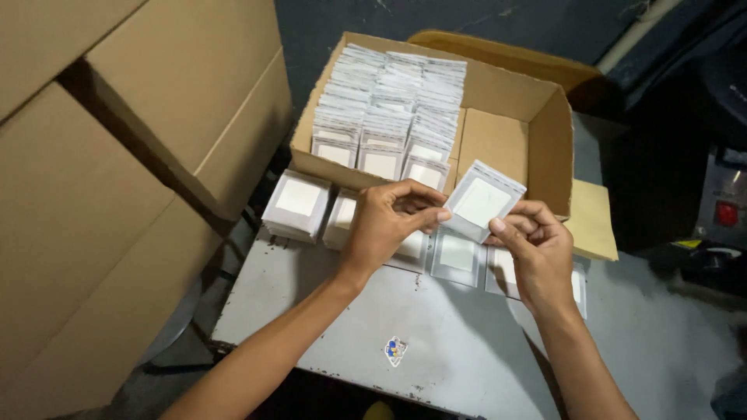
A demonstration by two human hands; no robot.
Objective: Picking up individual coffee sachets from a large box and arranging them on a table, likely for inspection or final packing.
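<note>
Both hands meet above the grey metal table (436, 342) on one small flat clear-plastic pouch with a white square insert (482, 204). It is held up in the air, tilted, its upper corner toward the open brown cardboard box (510, 109) behind it.

The right hand (537, 253) pinches the pouch's lower edge — thumb on the near face, the other fingers curled behind and closed on it. The left hand (385, 225) comes in from the left, its thumb and forefinger pressed together on the pouch's left edge. So the pouch lies just right of the left fingertips and just above the right ones, touching both; neither hand is clearly nearer, since each already has hold of it.

Directly under the hands, more pouches of the same kind lie flat in a row (457, 257) on the table, and two short stacks (298, 204) sit to the left, near the box's front wall. Inside the box, three packed rows of upright pouches (389, 109) fill the left part — the right part shows bare cardboard.
</note>
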